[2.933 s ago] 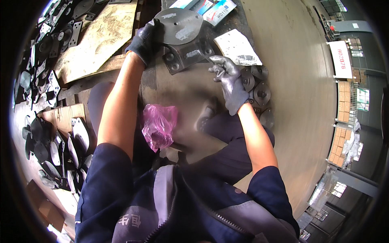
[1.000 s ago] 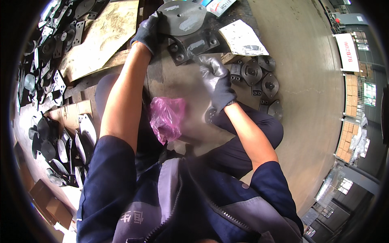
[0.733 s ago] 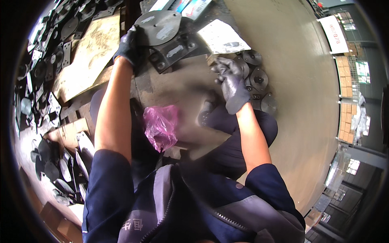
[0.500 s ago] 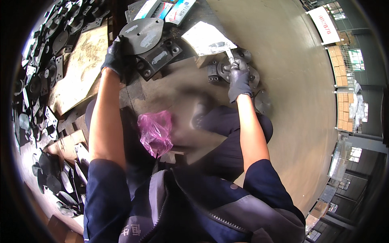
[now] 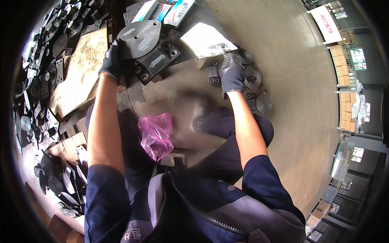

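My gloved left hand (image 5: 111, 60) grips the left edge of a flat round grey metal plate (image 5: 139, 38) with smeared pale patches. Fixed at the plate's near side is a dark metal block (image 5: 158, 62) with bolt holes, patchy on its face too. A white sheet (image 5: 206, 38) lies to the right, with a silvery grey smear at its near corner. Closed round a thin, pale, spatula-like tool (image 5: 223, 52), my gloved right hand (image 5: 232, 73) has its tip at that smear. My fingers hide most of the tool.
Blue-and-white cartons (image 5: 178, 12) lie behind the plate. More round metal parts (image 5: 253, 77) stand on the floor by my right wrist. A pink plastic bag (image 5: 156, 135) sits between my legs. Many metal parts (image 5: 50, 77) crowd the left beside a wooden board (image 5: 83, 69).
My right hand has shifted slightly left and nearer, bringing the tool's tip along the sheet's near corner. The plate under my left hand has moved slightly left and nearer.
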Demonstrator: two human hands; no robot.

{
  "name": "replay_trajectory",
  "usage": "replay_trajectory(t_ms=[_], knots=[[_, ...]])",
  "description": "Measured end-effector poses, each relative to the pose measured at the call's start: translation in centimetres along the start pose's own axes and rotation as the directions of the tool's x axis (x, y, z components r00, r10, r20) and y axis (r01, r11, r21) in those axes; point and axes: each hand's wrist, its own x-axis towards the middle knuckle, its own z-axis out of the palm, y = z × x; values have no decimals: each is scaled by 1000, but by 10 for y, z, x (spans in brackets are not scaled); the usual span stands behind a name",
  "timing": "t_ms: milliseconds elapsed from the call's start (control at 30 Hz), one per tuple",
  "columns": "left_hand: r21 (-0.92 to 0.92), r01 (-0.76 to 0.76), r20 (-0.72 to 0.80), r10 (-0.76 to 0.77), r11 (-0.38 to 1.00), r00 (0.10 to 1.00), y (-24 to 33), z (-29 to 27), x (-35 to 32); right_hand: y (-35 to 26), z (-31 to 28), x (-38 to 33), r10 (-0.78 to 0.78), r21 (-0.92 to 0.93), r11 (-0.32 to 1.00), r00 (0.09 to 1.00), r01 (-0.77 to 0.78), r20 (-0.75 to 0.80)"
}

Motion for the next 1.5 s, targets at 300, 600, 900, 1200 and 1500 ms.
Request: replay_trajectory(t_ms=[300, 600, 900, 1200, 1500], knots=[[-104, 5, 23, -2, 995, 1000, -9, -1, 9, 11, 29, 4, -61, 278, 951, 964, 136, -260], [-236, 179, -10, -186, 955, 982, 7, 11, -1, 19, 47, 8, -101, 183, 975, 984, 127, -145], [-177, 65, 6, -65, 982, 998, -14, 3, 13, -51, -15, -33, -110, 752, 442, 803, -488, 586], [464, -247, 41, 258, 851, 965, -13, -5, 12, -111, -8, -52, -391, 735, 593, 916, 330, -96], [42, 44, -36, -42, 998, 998, 11, 15, -13, -104, 15, -59, -196, 737, 668, 979, 98, 48]])
